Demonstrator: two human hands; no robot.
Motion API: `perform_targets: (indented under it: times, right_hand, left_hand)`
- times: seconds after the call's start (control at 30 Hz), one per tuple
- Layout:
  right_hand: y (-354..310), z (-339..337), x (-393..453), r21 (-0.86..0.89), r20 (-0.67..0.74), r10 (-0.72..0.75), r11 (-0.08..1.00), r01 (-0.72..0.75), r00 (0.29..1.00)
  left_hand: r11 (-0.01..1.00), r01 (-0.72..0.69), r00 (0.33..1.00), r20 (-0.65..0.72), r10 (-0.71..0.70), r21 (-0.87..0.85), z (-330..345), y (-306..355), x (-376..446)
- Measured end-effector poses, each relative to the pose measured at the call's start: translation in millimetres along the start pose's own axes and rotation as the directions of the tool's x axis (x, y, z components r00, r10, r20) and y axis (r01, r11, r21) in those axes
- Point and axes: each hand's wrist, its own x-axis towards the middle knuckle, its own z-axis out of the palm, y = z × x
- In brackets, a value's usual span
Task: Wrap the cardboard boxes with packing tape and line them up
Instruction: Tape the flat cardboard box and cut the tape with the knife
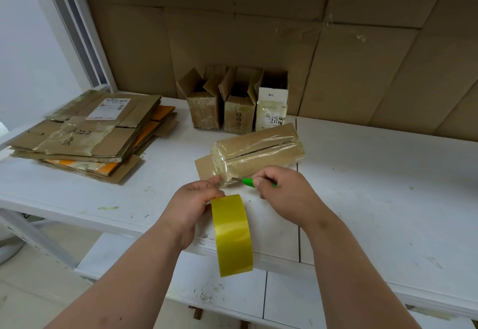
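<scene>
A small cardboard box (258, 151) wrapped in clear tape lies on its side in the middle of the white table (375, 186). My left hand (192, 205) grips a yellow roll of packing tape (231, 234), and a stretch of tape runs from it to the box's near corner. My right hand (287, 194) holds a green-handled cutter (249, 182) with its tip at that stretch of tape. Three taped boxes (236, 106) stand in a row at the back with their top flaps open.
A stack of flattened cardboard boxes (90, 134) lies on the table's left part. Cardboard sheets (336, 57) line the wall behind. A lower white shelf (284, 300) juts out under the table's front edge. A white frame post (77, 26) rises at left.
</scene>
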Motion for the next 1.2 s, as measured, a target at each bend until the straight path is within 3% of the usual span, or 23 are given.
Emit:
perform_targets:
  times: [0.1,0.47,0.7,0.87,0.97,1.03,1.13,1.2]
  right_hand:
    - [-9.6,-3.4,5.6,-0.033,0.007,-0.043,0.999,0.043,0.999]
    - [-29.7,13.5,24.8,-0.445,0.122,-0.105,0.883,0.149,0.987]
    - [-9.1,9.3,26.5,-0.443,0.124,0.011,0.895,0.046,0.992]
    - [10.7,5.7,22.3,-0.551,0.108,0.187,0.829,-0.098,0.976]
    - [13.1,11.2,17.8,-0.587,0.088,0.207,0.801,-0.117,0.974]
    - [10.8,12.2,14.6,-0.594,0.002,0.129,0.798,-0.103,0.992]
    - [6.7,8.3,13.6,-0.497,-0.300,-0.097,0.865,-0.069,0.949]
    - [7.1,6.6,18.0,-0.516,-0.279,-0.123,0.856,-0.041,0.952]
  left_hand:
    - [1.000,-0.004,1.000,-0.003,0.004,0.011,-0.4,-0.4,3.2]
    - [0.999,-0.040,0.995,0.089,0.037,0.032,-8.0,-2.8,6.5]
    - [1.000,-0.026,0.995,0.095,0.025,0.013,-13.7,-4.0,8.5]
    - [1.000,-0.008,0.995,0.101,0.005,0.031,-12.9,-5.5,12.5]
    - [0.999,-0.010,0.996,0.087,0.006,0.043,-10.9,-5.1,12.0]
    - [0.999,-0.012,0.997,0.082,0.009,0.033,-9.8,-5.0,10.0]
    - [1.000,-0.011,0.996,0.090,0.009,0.020,-9.2,-5.0,6.9]
    - [1.000,-0.015,0.996,0.088,0.013,0.018,-9.3,-5.6,6.3]
